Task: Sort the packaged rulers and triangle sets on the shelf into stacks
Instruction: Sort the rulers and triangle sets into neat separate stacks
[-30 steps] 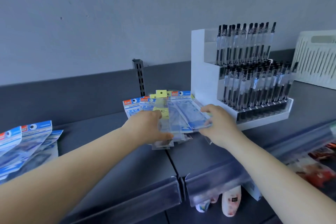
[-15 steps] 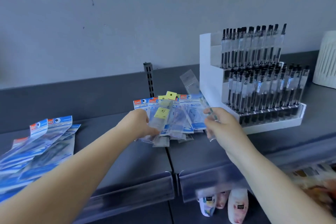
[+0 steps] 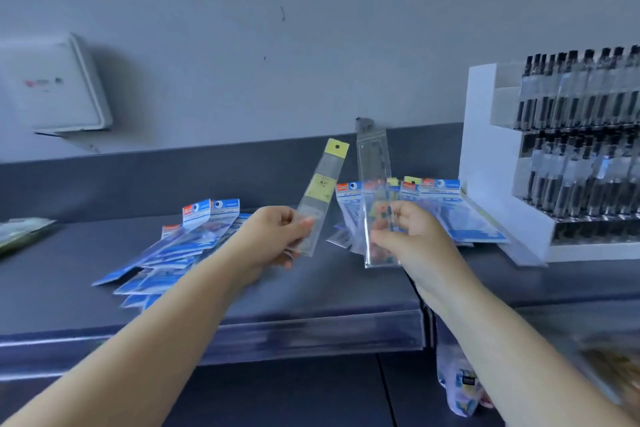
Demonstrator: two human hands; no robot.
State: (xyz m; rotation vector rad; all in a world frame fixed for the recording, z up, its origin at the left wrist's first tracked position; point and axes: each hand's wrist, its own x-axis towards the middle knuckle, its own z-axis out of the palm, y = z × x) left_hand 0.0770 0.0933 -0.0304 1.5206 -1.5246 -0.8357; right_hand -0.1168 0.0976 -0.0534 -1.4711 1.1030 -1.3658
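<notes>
- Left hand [image 3: 273, 239] grip: thumb and fingers pinch the lower end of a narrow clear-plastic ruler pack with a yellow header tab and yellow label [image 3: 320, 196]. The pack rises up and to the right from the grip, tilted, clear of the shelf.
- Right hand [image 3: 408, 236] grip: fingers curled round the lower half of a narrow, fully clear ruler pack [image 3: 375, 198]. This pack stands close to upright; its bottom edge hangs below the fingers and its top reaches the level of the dark back rail [image 3: 207, 166].
- The two held packs are near each other but apart; their tops diverge slightly.
- Behind the right hand, a fanned pile of blue-headed flat packs [image 3: 446, 208] lies on the dark grey shelf [image 3: 52, 270], its right edge just beside the white tiered pen display stand [image 3: 491, 166], which is filled with black-capped pens.
- To the left, a second spread of blue-headed packs [image 3: 180, 246] lies overlapping; its lower corners are near the shelf's front lip. Bare shelf shows between the two piles, under the hands.
- Far left of the shelf: a greenish flat item [image 3: 20, 232], too blurred to identify.
- Clear price-strip channel [image 3: 311, 333] runs along the shelf front.
- Grey wall behind; a white box [image 3: 59, 87] is mounted on it upper left.
</notes>
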